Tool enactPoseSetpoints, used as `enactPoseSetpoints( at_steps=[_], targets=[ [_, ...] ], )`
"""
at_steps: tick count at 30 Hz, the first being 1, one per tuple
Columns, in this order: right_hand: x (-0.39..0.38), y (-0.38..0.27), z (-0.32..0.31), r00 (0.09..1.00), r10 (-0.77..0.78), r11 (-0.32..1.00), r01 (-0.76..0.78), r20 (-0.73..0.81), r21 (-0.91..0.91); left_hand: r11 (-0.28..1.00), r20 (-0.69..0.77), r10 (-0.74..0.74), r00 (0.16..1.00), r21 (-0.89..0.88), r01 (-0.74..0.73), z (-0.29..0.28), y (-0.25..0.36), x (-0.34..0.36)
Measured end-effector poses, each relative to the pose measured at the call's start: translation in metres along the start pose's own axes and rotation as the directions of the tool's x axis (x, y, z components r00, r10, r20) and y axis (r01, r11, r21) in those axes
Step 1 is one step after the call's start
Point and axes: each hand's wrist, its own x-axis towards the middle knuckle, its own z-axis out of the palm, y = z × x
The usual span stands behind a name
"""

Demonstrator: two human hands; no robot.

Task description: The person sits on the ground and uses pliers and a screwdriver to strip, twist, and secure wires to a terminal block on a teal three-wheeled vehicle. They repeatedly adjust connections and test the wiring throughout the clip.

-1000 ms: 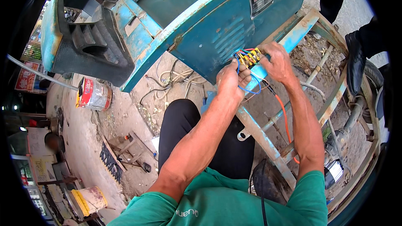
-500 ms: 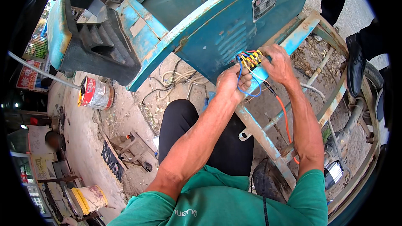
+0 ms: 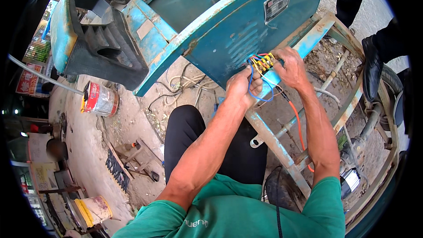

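A yellow-and-black terminal block [image 3: 265,63] sits beside the blue-green metal panel [image 3: 220,46], with several coloured wires running to it. My right hand [image 3: 291,67] grips the block's right end, thumb and fingers closed. Just left of the block, my left hand [image 3: 240,84] is closed, its fingers curled at the wires. A blue wire [image 3: 251,89] loops across those fingers; whether they pinch it or another wire is hidden. Below my right hand, an orange cable [image 3: 298,121] hangs down past the rusty frame [image 3: 274,143].
A black-and-blue plastic housing [image 3: 101,44] juts out at the left. Loose cables [image 3: 183,83] lie on the ground near a paint bucket [image 3: 102,98]. A small wooden stool [image 3: 140,158] stands lower left. Another person's black shoe [image 3: 373,68] rests by the frame at right.
Both hands stay at the terminal block. My right fingers have shifted slightly, and more of the block's yellow top shows. The whole view has moved a little.
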Motion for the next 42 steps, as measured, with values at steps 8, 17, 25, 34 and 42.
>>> enactPoseSetpoints(
  at_steps=[8,17,25,34,42],
  targets=[
    [-0.001,0.005,0.002,1.000,-0.011,1.000,0.011,-0.009,0.009,0.951,0.141,0.155,0.978,0.246,-0.186,-0.046,-0.002,-0.040],
    [0.000,0.002,0.004,0.999,0.038,0.999,-0.038,0.004,-0.030,0.887,0.051,0.268,0.962,0.377,-0.267,-0.115,0.012,-0.055],
    [-0.002,-0.001,-0.001,0.999,0.034,0.999,-0.034,0.014,-0.013,0.815,-0.046,0.255,0.966,0.547,-0.190,-0.156,0.006,-0.057],
    [-0.006,0.006,0.004,0.999,-0.019,1.000,0.019,-0.037,0.001,0.765,-0.089,0.232,0.969,0.632,-0.125,-0.187,-0.001,-0.060],
    [-0.005,0.000,0.002,0.998,-0.029,1.000,0.029,-0.048,0.006,0.718,-0.017,0.272,0.962,0.670,-0.191,-0.217,0.020,-0.079]
  ],
)
